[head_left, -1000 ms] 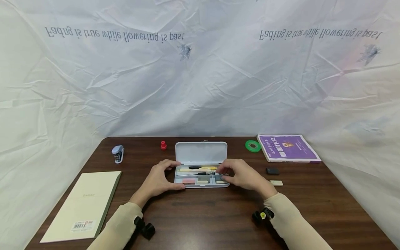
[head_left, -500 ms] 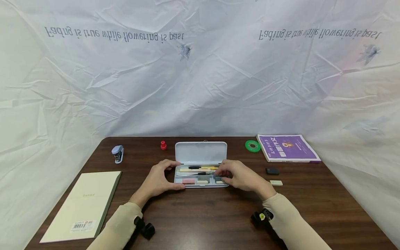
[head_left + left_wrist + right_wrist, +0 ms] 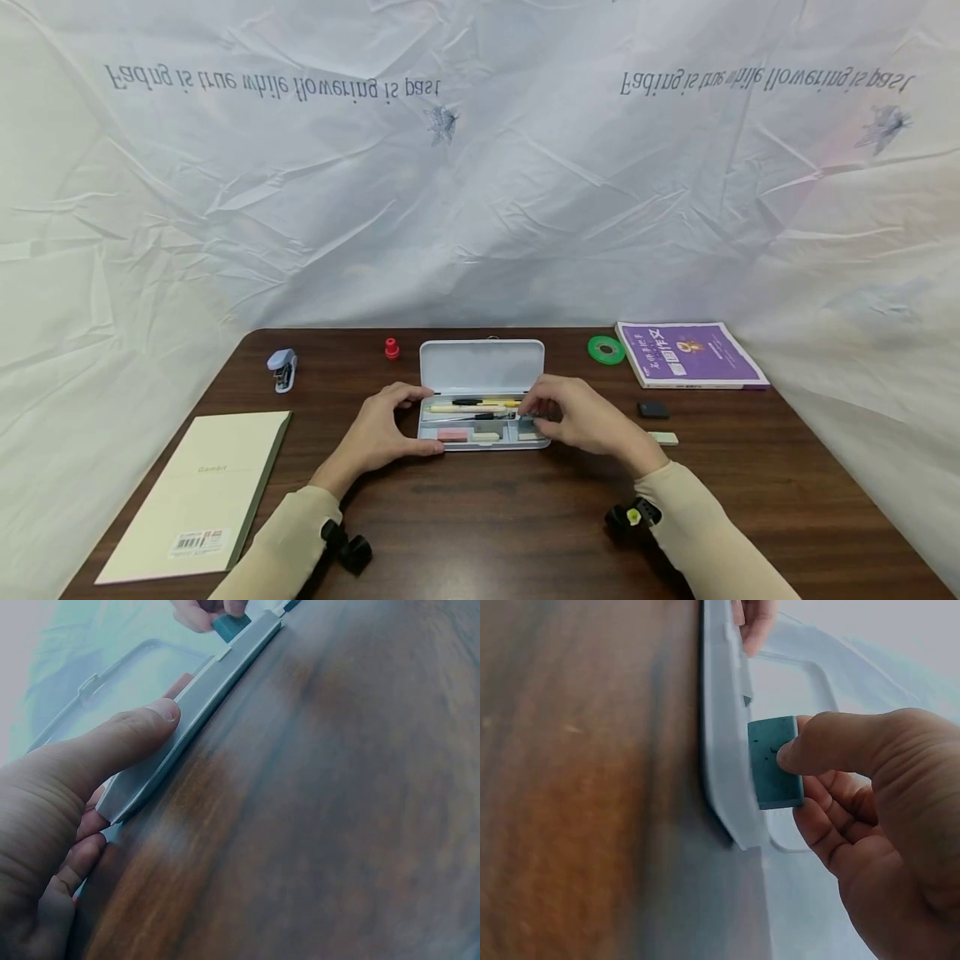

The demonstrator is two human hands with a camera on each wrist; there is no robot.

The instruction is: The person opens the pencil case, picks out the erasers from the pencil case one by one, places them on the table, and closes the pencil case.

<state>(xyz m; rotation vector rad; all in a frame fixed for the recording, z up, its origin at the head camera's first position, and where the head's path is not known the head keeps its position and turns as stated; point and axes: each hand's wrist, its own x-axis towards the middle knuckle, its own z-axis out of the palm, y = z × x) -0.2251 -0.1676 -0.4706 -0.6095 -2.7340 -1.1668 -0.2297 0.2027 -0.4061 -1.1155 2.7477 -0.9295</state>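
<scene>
An open pale grey pencil case (image 3: pixel 482 367) lies mid-table, lid raised at the back. My left hand (image 3: pixel 381 427) grips its left end, thumb (image 3: pixel 154 720) on the front wall and fingers behind. My right hand (image 3: pixel 577 417) pinches a small teal eraser (image 3: pixel 769 769) between thumb and fingers, at the case's front wall over the right-hand compartment. Part of the eraser is hidden by the thumb. Inside the case lie a cream pen (image 3: pixel 453 409), a yellow-and-black pen (image 3: pixel 468 402), a pink eraser (image 3: pixel 452 435) and a grey-and-white eraser (image 3: pixel 487 436).
On the right are a black block (image 3: pixel 653 410), a pale block (image 3: pixel 664 438), a green tape roll (image 3: pixel 606 350) and a purple book (image 3: pixel 697 354). A red knobbed piece (image 3: pixel 392 348), a blue stapler (image 3: pixel 282 370) and a cream notebook (image 3: pixel 198 492) stand or lie left.
My right hand shifts slightly left, then back right and a little up, still holding the eraser over the right compartment. My left hand stays on the case.
</scene>
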